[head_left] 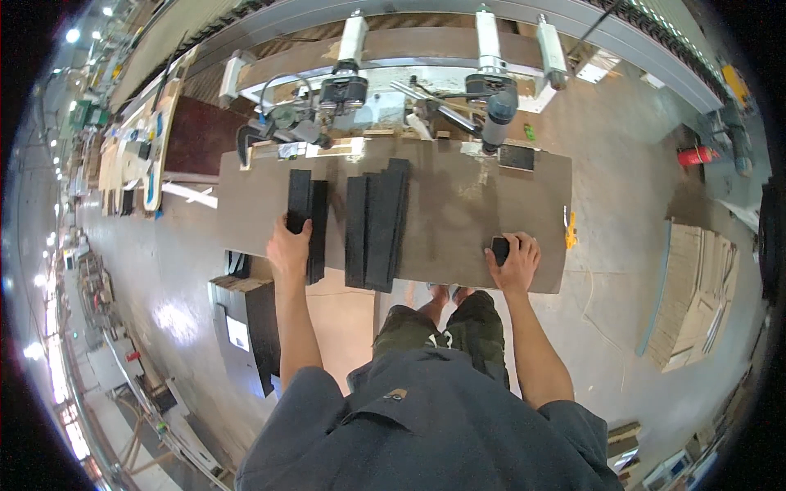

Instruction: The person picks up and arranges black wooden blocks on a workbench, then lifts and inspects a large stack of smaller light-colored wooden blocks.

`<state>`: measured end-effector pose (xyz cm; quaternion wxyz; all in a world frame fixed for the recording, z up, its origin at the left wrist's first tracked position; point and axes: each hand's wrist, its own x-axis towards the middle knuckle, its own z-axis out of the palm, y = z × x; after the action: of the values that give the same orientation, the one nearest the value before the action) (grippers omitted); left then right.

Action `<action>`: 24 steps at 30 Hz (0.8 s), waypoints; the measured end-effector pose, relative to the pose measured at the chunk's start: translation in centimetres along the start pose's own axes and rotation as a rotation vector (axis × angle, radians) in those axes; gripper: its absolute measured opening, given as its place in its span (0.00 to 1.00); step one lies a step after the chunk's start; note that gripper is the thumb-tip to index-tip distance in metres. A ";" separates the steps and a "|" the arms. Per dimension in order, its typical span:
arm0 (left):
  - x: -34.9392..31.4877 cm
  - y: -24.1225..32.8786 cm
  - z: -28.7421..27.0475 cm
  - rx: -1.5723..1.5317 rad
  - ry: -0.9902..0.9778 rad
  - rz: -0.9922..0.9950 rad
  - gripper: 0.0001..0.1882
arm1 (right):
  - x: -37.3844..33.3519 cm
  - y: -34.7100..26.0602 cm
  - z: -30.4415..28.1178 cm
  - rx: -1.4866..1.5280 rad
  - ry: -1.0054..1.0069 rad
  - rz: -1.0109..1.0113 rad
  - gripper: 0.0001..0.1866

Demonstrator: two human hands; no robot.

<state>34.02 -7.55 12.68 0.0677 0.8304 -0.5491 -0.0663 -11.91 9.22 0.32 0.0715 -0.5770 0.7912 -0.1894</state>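
My left hand (290,245) is closed round the near part of a long black strip (300,190), thumb on one side and fingers on the other. Close against it on the right lies another black strip (318,237). Between my hands, several more black strips (377,229) lie side by side, some a little slanted. My right hand (517,260) rests near the front right of the brown work board (450,221), its fingers curled about a small black block (499,248).
Clamp-like machine heads (342,90) and a second one (495,114) stand along the board's far edge. A dark stack (246,319) is on the floor at left, a cardboard stack (696,295) at right. Farther right lies a red fire extinguisher (696,155).
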 end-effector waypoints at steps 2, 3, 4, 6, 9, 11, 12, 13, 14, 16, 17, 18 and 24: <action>-1.5 3.5 -0.4 0.003 0.038 0.052 0.37 | -0.1 0.1 -0.2 0.000 -0.001 0.006 0.32; -2.6 5.5 -0.5 -0.069 0.131 0.184 0.37 | 0.1 -0.2 -0.3 0.012 -0.002 -0.001 0.31; -4.0 7.9 -0.1 -0.148 0.217 0.318 0.36 | 0.1 -0.2 -0.5 0.017 -0.002 -0.004 0.31; -7.5 13.9 1.2 -0.323 -0.023 0.325 0.36 | 0.1 0.2 -0.2 -0.014 0.012 0.003 0.31; -11.8 19.7 7.7 -0.384 -0.195 0.394 0.37 | 0.3 0.1 0.1 0.049 0.019 -0.019 0.34; -13.3 23.1 11.3 -0.388 -0.270 0.402 0.37 | 0.2 0.2 -0.3 0.045 0.018 -0.011 0.37; -13.5 24.3 12.7 -0.360 -0.307 0.376 0.37 | 0.2 0.0 -0.4 0.061 0.011 -0.021 0.39; -13.7 25.5 13.7 -0.331 -0.343 0.349 0.37 | 0.2 0.0 -0.5 0.059 0.005 -0.014 0.45; -13.9 26.3 14.7 -0.336 -0.352 0.363 0.37 | 0.3 0.1 -0.6 0.049 0.011 -0.001 0.45; -14.2 27.2 16.5 -0.337 -0.176 0.461 0.39 | 0.4 -0.1 -1.0 0.058 -0.040 -0.032 0.50; -14.2 27.7 17.4 -0.337 -0.182 0.472 0.39 | 0.3 -0.2 -1.4 0.051 -0.086 -0.025 0.54; -14.1 28.1 18.3 -0.328 -0.107 0.567 0.39 | 0.3 -0.2 -1.6 0.049 -0.080 -0.011 0.54; -14.3 29.4 20.9 -0.385 0.019 0.702 0.40 | 0.1 0.0 -1.1 0.032 -0.014 -0.041 0.54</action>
<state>-1.89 -6.59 -1.93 0.2455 0.5651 -0.7763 -0.1331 -12.36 9.38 1.36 0.0822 -0.5933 0.7756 -0.1994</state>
